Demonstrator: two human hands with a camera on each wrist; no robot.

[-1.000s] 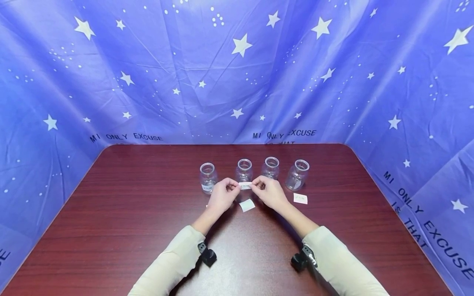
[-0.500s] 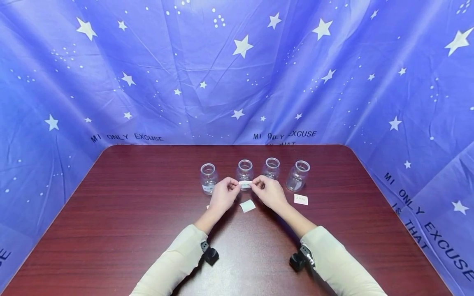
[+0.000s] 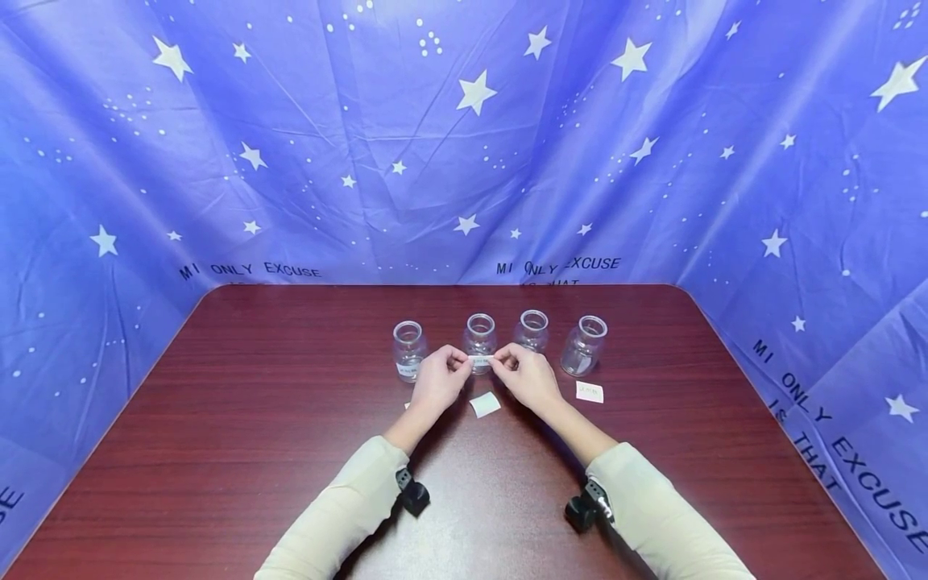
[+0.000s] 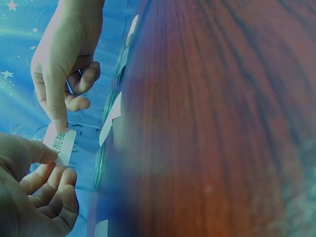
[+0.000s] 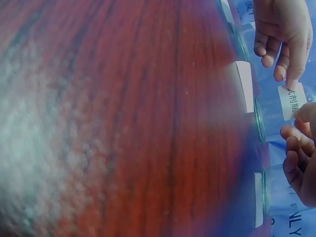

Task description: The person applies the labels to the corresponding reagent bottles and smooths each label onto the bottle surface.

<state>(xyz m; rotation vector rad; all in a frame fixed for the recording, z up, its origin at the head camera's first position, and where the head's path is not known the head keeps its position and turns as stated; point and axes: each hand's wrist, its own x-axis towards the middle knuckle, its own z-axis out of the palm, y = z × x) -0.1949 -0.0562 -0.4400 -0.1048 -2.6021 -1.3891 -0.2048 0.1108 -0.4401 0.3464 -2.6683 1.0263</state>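
Observation:
My left hand [image 3: 438, 377] and right hand [image 3: 529, 377] pinch opposite ends of a small white label [image 3: 480, 362] with dark handwritten characters. The label is in front of the second clear glass jar [image 3: 480, 326] from the left; whether it touches the glass is hard to tell. In the left wrist view, thumb and fingertips of the left hand [image 4: 39, 187] grip one end of the label [image 4: 61, 145]. The right wrist view has the right hand [image 5: 303, 163] at the other end. Beside my left hand stands a jar [image 3: 408, 346] bearing a similar label.
Two more glass jars stand to the right, one third in the row [image 3: 533, 322] and one at the end [image 3: 583, 348]. A blank-looking paper piece [image 3: 485, 404] lies between my forearms, and a written label [image 3: 590, 392] lies before the end jar. A starry blue curtain [image 3: 406, 145] surrounds the brown table [image 3: 239, 419].
Both hands keep hold of the label at nearly the same spot before the second jar. My forearms have drawn slightly closer together, and the head view has shifted a little.

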